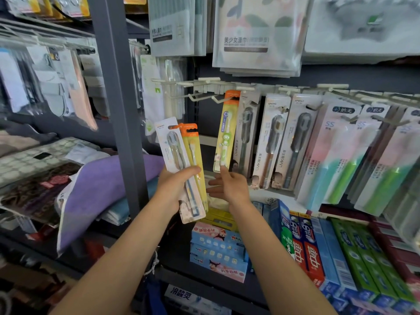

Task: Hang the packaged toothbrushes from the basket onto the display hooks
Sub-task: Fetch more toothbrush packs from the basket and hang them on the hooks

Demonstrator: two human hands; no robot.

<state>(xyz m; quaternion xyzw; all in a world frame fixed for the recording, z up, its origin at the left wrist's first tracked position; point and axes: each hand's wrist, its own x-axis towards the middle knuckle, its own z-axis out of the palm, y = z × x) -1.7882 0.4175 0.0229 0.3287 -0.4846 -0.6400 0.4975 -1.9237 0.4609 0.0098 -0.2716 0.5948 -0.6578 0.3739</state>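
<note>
The yellow kids' toothbrush pack (225,133) with the orange header hung on a white hook (218,99) at about 12 o'clock from your right hand (229,187), whose fingers were loosely spread just under its bottom edge, holding nothing, probably steadying it so it sat straight. At 9 o'clock from there, your left hand (175,189) gripped the spare packs (181,160), a white one over another yellow one, fanned upward so the next was easy to grab. Grey brush packs (272,142) hung at 3 o'clock; toothpaste boxes (306,251) lay below. Didn't see the basket.
</note>
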